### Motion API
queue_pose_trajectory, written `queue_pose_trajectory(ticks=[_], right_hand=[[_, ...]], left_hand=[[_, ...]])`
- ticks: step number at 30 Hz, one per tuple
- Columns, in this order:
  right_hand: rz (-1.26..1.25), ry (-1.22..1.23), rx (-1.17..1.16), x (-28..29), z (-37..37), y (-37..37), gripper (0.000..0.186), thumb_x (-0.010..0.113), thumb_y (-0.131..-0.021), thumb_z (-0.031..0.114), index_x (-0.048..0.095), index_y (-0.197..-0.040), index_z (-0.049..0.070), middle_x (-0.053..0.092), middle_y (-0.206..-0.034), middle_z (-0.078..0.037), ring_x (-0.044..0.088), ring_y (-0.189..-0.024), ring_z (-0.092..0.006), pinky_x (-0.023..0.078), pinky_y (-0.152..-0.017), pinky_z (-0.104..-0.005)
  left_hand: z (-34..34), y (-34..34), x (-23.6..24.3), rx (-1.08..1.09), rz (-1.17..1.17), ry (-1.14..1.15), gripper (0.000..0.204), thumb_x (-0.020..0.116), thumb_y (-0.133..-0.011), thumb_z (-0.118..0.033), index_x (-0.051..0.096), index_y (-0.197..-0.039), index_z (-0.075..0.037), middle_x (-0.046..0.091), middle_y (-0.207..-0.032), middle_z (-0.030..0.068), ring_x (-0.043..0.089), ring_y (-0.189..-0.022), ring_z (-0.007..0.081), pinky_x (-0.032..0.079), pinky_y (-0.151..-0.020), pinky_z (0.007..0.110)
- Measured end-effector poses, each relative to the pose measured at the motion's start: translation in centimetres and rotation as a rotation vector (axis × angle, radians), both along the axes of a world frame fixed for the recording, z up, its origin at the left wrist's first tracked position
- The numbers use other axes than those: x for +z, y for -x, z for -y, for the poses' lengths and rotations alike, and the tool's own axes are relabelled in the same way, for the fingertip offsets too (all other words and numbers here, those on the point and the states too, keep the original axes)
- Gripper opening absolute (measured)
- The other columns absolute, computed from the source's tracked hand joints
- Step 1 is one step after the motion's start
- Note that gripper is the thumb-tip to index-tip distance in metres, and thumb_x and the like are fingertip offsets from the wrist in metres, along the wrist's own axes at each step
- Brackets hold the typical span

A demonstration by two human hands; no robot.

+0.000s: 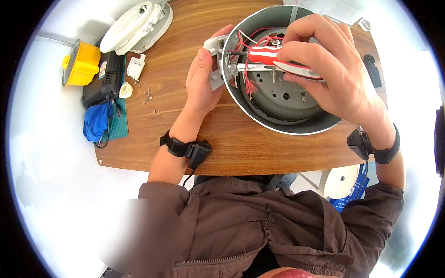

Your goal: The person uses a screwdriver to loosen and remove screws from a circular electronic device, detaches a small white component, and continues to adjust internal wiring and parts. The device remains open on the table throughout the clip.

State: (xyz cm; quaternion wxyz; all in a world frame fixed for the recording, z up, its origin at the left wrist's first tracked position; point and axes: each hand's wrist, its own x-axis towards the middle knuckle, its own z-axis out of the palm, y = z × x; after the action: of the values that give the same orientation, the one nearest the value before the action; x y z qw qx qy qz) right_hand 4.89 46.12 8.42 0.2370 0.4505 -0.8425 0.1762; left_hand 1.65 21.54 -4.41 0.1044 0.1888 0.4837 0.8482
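Note:
On the table lies a round metal appliance housing (287, 131), its open inside facing up, with red and white wires (250, 86) and a metal strip in it. My right hand (331, 69) reaches over it, fingers wrapped round a red and white screwdriver (263, 54). The screwdriver lies nearly level, its shaft directed left at the housing's inner wall. Outside that wall, my left hand (204, 78) grips a white plastic bracket (217, 79) held against the housing. The screwdriver's tip is too small to make out among the wires.
Small screws (147, 95) lie scattered left on the wooden table (185, 153). Beyond them are a white plastic piece (136, 67), a round white lid (134, 30), a yellow container (82, 62), a black case (105, 81), a blue cloth (96, 121) and a green mat (121, 125).

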Motion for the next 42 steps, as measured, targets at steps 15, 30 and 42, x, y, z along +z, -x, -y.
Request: queue_pose_trajectory(ticks=[15,30,42], right_hand=[[0.033,-0.004,-0.179,1.0,-0.4,-2.1,0.05,0.09,-0.068,0.006,0.068,-0.113,0.007,0.069,-0.115,-0.009,0.064,-0.099,-0.025,0.051,-0.087,-0.0363],[0.227,0.856,-0.362,-4.0,-4.4,-6.3,0.044,0.081,-0.092,0.014,0.059,-0.126,-0.002,0.066,-0.122,-0.018,0.064,-0.115,-0.0231,0.054,-0.098,-0.0382],[0.296,1.556,-0.228,-9.2,-7.5,-4.5,0.033,0.063,-0.103,0.005,0.054,-0.133,-0.005,0.063,-0.128,-0.021,0.062,-0.123,-0.0292,0.044,-0.116,-0.045]], left_hand=[[0.9,0.7,-0.8,0.025,0.114,-0.112,0.071,0.03,-0.112,-0.054,0.035,-0.157,0.001,0.046,-0.157,0.022,0.052,-0.141,0.0319,0.045,-0.117,0.045],[1.9,1.3,-1.2,0.133,0.171,-0.075,0.06,0.038,-0.113,-0.047,0.046,-0.152,-0.002,0.062,-0.141,0.015,0.062,-0.124,0.0248,0.052,-0.106,0.039],[2.9,1.5,-0.4,0.34,0.158,0.024,0.057,0.035,-0.113,-0.044,0.045,-0.152,-0.003,0.062,-0.14,0.0169,0.065,-0.121,0.026,0.054,-0.103,0.041]])
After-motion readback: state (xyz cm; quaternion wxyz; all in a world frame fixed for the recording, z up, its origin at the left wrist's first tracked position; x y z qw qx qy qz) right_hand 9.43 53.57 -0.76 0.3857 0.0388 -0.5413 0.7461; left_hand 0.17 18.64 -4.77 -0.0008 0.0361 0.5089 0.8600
